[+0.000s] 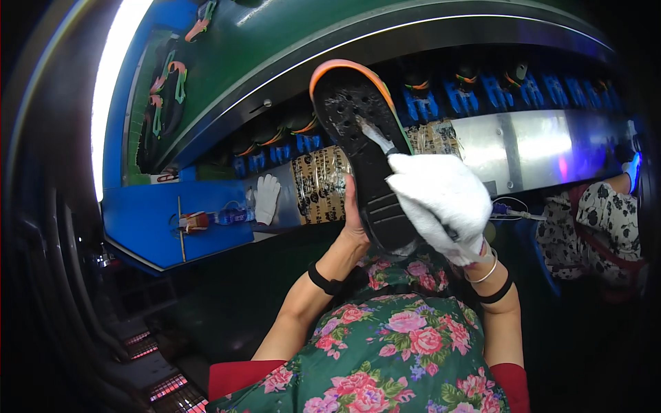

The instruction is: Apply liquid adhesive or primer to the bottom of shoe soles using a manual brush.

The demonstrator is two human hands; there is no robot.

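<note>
A black shoe sole (372,179) with an orange and green rim is held tilted in front of me. Small holes pepper its forefoot and ridges cross its heel. My left hand (353,212), bare, grips the sole's left edge near the heel; most of its fingers are hidden behind it. On my right hand (441,199) is a white glove, its fingers closed round the handle of a brush (376,135). The brush's pale bristles rest on the forefoot among the holes, where the surface looks wet.
Blue holders (463,98) with dark shoe parts line the rack behind the metal ledge (544,148). A loose white glove (266,198) lies left, beside a blue table (151,234) bearing a small reddish container (195,221). At right sits a co-worker in a patterned sleeve (597,213).
</note>
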